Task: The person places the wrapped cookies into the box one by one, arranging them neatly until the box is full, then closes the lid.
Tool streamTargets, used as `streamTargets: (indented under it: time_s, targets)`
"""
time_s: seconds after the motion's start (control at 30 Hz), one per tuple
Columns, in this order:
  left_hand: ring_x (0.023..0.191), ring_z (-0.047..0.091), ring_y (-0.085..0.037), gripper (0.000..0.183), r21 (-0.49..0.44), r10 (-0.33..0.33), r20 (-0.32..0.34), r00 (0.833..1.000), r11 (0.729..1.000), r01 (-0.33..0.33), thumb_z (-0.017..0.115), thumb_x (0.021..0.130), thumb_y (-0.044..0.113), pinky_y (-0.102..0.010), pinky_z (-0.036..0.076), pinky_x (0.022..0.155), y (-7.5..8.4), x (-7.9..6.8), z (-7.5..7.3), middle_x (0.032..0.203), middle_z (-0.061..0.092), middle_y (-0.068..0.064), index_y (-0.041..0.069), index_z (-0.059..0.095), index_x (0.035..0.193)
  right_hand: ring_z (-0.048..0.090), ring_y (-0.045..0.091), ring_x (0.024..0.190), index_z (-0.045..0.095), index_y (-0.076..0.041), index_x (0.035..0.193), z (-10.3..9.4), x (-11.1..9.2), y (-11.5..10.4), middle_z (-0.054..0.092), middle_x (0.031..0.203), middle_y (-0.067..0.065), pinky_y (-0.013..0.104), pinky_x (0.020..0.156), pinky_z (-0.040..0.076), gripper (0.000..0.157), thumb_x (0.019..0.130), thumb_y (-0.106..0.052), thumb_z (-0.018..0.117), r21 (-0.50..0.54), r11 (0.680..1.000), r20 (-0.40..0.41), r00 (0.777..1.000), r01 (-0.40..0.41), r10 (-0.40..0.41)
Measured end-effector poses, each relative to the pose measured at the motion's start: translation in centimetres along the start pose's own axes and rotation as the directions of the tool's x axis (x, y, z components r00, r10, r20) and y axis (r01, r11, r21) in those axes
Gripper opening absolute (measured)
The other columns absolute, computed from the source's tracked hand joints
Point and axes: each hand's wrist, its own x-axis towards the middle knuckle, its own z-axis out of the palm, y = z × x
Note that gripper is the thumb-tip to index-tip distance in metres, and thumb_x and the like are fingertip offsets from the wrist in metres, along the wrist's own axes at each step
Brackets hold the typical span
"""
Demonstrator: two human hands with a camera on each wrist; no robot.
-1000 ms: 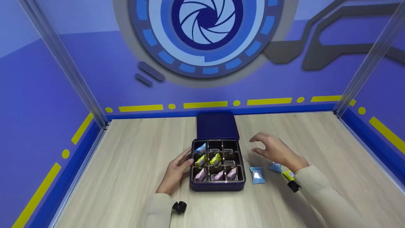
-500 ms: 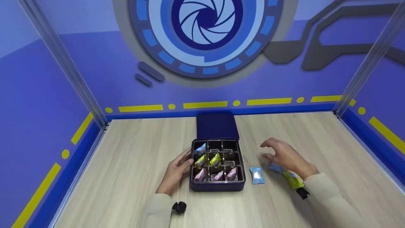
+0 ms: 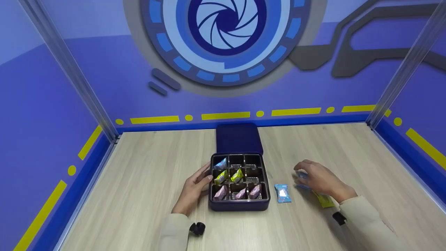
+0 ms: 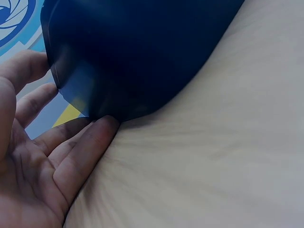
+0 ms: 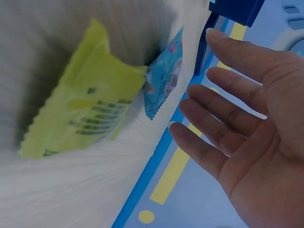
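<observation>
Head view: the box [image 3: 239,205] sat on the table [image 3: 156,174], lid [image 3: 238,139] at its 12 o'clock. 6 of 9 slots held 1 sweet ea., so approx. 2/3 filled: a blue sweet [image 3: 221,164] at 10–11, yellow sweets [image 3: 237,175] at centre & 9, pink sweets [image 3: 220,192] at 5, 6 & 7. Slots at 12, 1–2 & 3 had none. 3 loose sweets, matching that no., lay off at 3–4: near blue sweet [image 3: 283,193], far blue sweet [image 3: 302,174], loose yellow sweet [image 3: 325,201]. Left hand [image 3: 191,191] rested on the box's 9 o'clock side; right hand [image 3: 322,181] hovered over far blue sweet, contact unclear. Pale wood-look table; blue walls [image 3: 104,80] w/ yellow dashes [image 3: 225,115], round emblem [image 3: 227,19] at 12, metal posts [image 3: 66,62] at the back corners.

L wrist view: fingers lay fairly straight vs. the dark blue box, no tight pinch seen.

R wrist view: fingers spread, nothing pinched; far blue sweet sat at 9–10 from them, apart, loose yellow sweet beyond.
</observation>
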Motion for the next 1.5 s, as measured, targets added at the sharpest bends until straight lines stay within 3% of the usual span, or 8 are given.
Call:
streamTargets:
  time_s: [0.33,0.57,0.8,1.07,1.33,1.5]
  targets:
    - [0.127,0.065,-0.035,0.062,0.014,-0.003,-0.012,1.000,1.000,0.004,0.068,0.107,0.023,-0.047,0.058,0.099,0.1,-0.1,0.1,0.162,0.045,-0.021,0.015,0.044,0.164,0.068,0.030,0.100,0.073,-0.002,0.117,0.6,-0.2,0.2,0.071,0.111,0.009,0.057,0.091,0.058,0.039,0.084,-0.012,0.091,-0.005,0.998,0.046,0.997,-0.066,0.066]
    - [0.125,0.066,-0.035,0.063,0.015,0.001,-0.009,1.000,1.000,-0.001,0.068,0.107,0.024,-0.046,0.059,0.098,0.1,-0.1,0.1,0.162,0.045,-0.021,0.014,0.043,0.164,0.069,0.031,0.100,0.073,-0.002,0.114,0.7,-0.5,0.1,0.071,0.109,0.009,0.057,0.090,0.059,0.039,0.082,-0.010,0.093,0.034,0.998,0.067,0.996,-0.060,0.058]
    - [0.127,0.065,-0.036,0.063,0.015,0.002,-0.007,1.000,1.000,-0.001,0.068,0.107,0.025,-0.047,0.058,0.098,0.0,-0.1,0.1,0.162,0.044,-0.022,0.014,0.043,0.164,0.068,0.033,0.106,0.072,0.000,0.120,0.9,-0.6,0.5,0.070,0.115,0.012,0.058,0.095,0.057,0.034,0.087,-0.001,0.083,0.067,0.996,0.095,0.994,-0.066,0.060]
    - [0.140,0.054,-0.037,0.064,0.004,0.005,-0.001,1.000,1.000,-0.005,0.069,0.107,0.025,-0.048,0.057,0.100,0.0,-0.1,0.0,0.163,0.044,-0.020,0.014,0.043,0.164,0.068,0.036,0.107,0.070,0.005,0.118,0.8,-0.7,1.2,0.071,0.115,0.016,0.059,0.094,0.056,0.031,0.088,0.009,0.071,0.090,0.996,0.034,0.999,-0.011,0.008]
    - [0.134,0.060,-0.034,0.063,-0.020,0.001,-0.004,1.000,1.000,-0.001,0.069,0.106,0.022,-0.046,0.058,0.099,0.0,0.0,0.1,0.164,0.044,-0.018,0.014,0.044,0.164,0.069,0.034,0.109,0.073,0.000,0.121,0.7,-0.5,1.2,0.072,0.118,0.014,0.058,0.096,0.057,0.023,0.098,0.000,0.072,0.082,0.991,0.024,0.995,-0.102,0.100]
    - [0.135,0.059,-0.035,0.063,-0.023,0.003,0.000,1.000,1.000,-0.003,0.068,0.107,0.022,-0.047,0.057,0.100,0.0,0.0,0.1,0.164,0.043,-0.020,0.013,0.043,0.164,0.070,0.035,0.109,0.075,-0.001,0.120,0.6,-0.4,1.3,0.073,0.117,0.012,0.058,0.095,0.057,0.022,0.098,0.001,0.072,0.068,0.994,-0.009,0.996,-0.084,0.085]
